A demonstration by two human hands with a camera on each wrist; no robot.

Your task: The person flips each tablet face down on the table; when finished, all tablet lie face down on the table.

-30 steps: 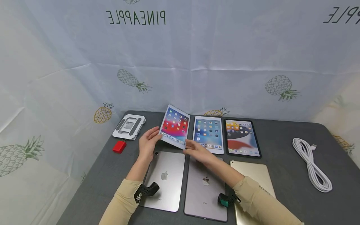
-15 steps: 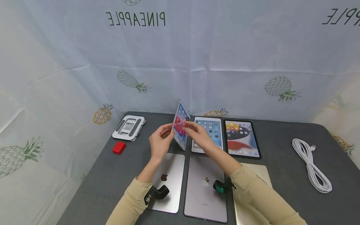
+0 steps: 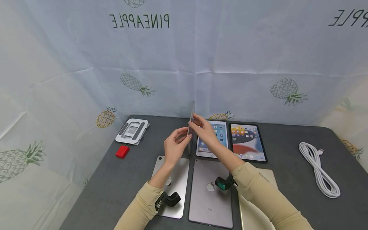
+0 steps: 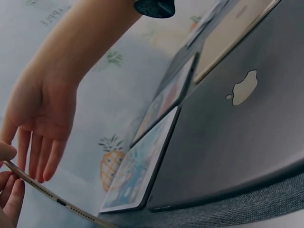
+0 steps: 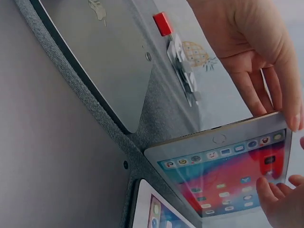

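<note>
In the head view a white-framed tablet (image 3: pixel 190 123) stands nearly edge-on to the head camera. My left hand (image 3: pixel 174 147) pinches its near edge between thumb and fingers. The right wrist view shows its lit screen (image 5: pixel 228 166) and home button, with the left hand at the upper corner. My right hand (image 3: pixel 204 131) is in front of the screen side, fingers loosely bent and apart; whether the fingertips touch the glass is hard to tell. A second white tablet (image 3: pixel 220 134) lies screen up, partly behind the right hand. Whether the raised tablet touches the table is unclear.
A black-framed tablet (image 3: pixel 248 143) lies screen up at the back. Silver (image 3: pixel 179 179), grey (image 3: pixel 210 201) and gold (image 3: pixel 267 175) tablets lie back up in front. A folding stand (image 3: pixel 133 130) and red charger (image 3: pixel 122 151) sit left. A coiled white cable (image 3: pixel 319 172) lies right.
The tablet has turned from facing the head camera to nearly edge-on. My left hand has moved right with it. My right hand has left its lower corner and risen beside the screen.
</note>
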